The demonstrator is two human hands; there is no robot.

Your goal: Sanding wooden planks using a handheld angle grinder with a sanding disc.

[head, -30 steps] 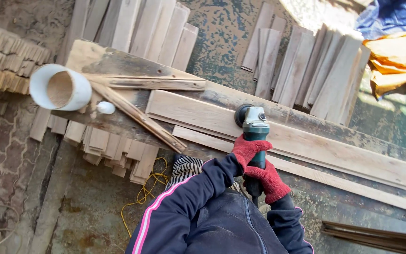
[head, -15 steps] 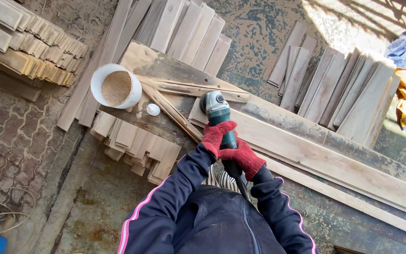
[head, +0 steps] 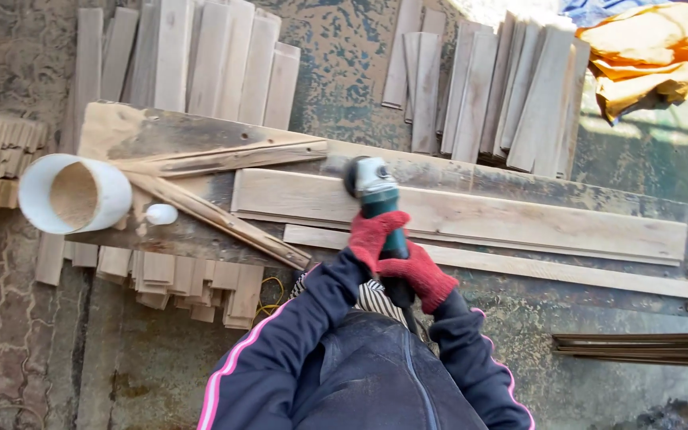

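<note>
A green angle grinder (head: 377, 199) is gripped by 2 red-gloved hands, the left hand (head: 373, 236) and right hand (head: 419, 275) both closed around its body. Its disc is pressed onto a long wooden plank (head: 519, 219) lying on the workbench (head: 161, 127), with a white plastic bucket (head: 75, 193) of sawdust at the bench's left end.

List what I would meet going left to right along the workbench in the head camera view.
White bucket → small white cap → angle grinder gripped by left hand and right hand → long plank.

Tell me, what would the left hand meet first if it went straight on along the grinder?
Probably the wide plank: the left hand points up the grinder, whose head lies over that plank's left part. Depth is unclear.
</note>
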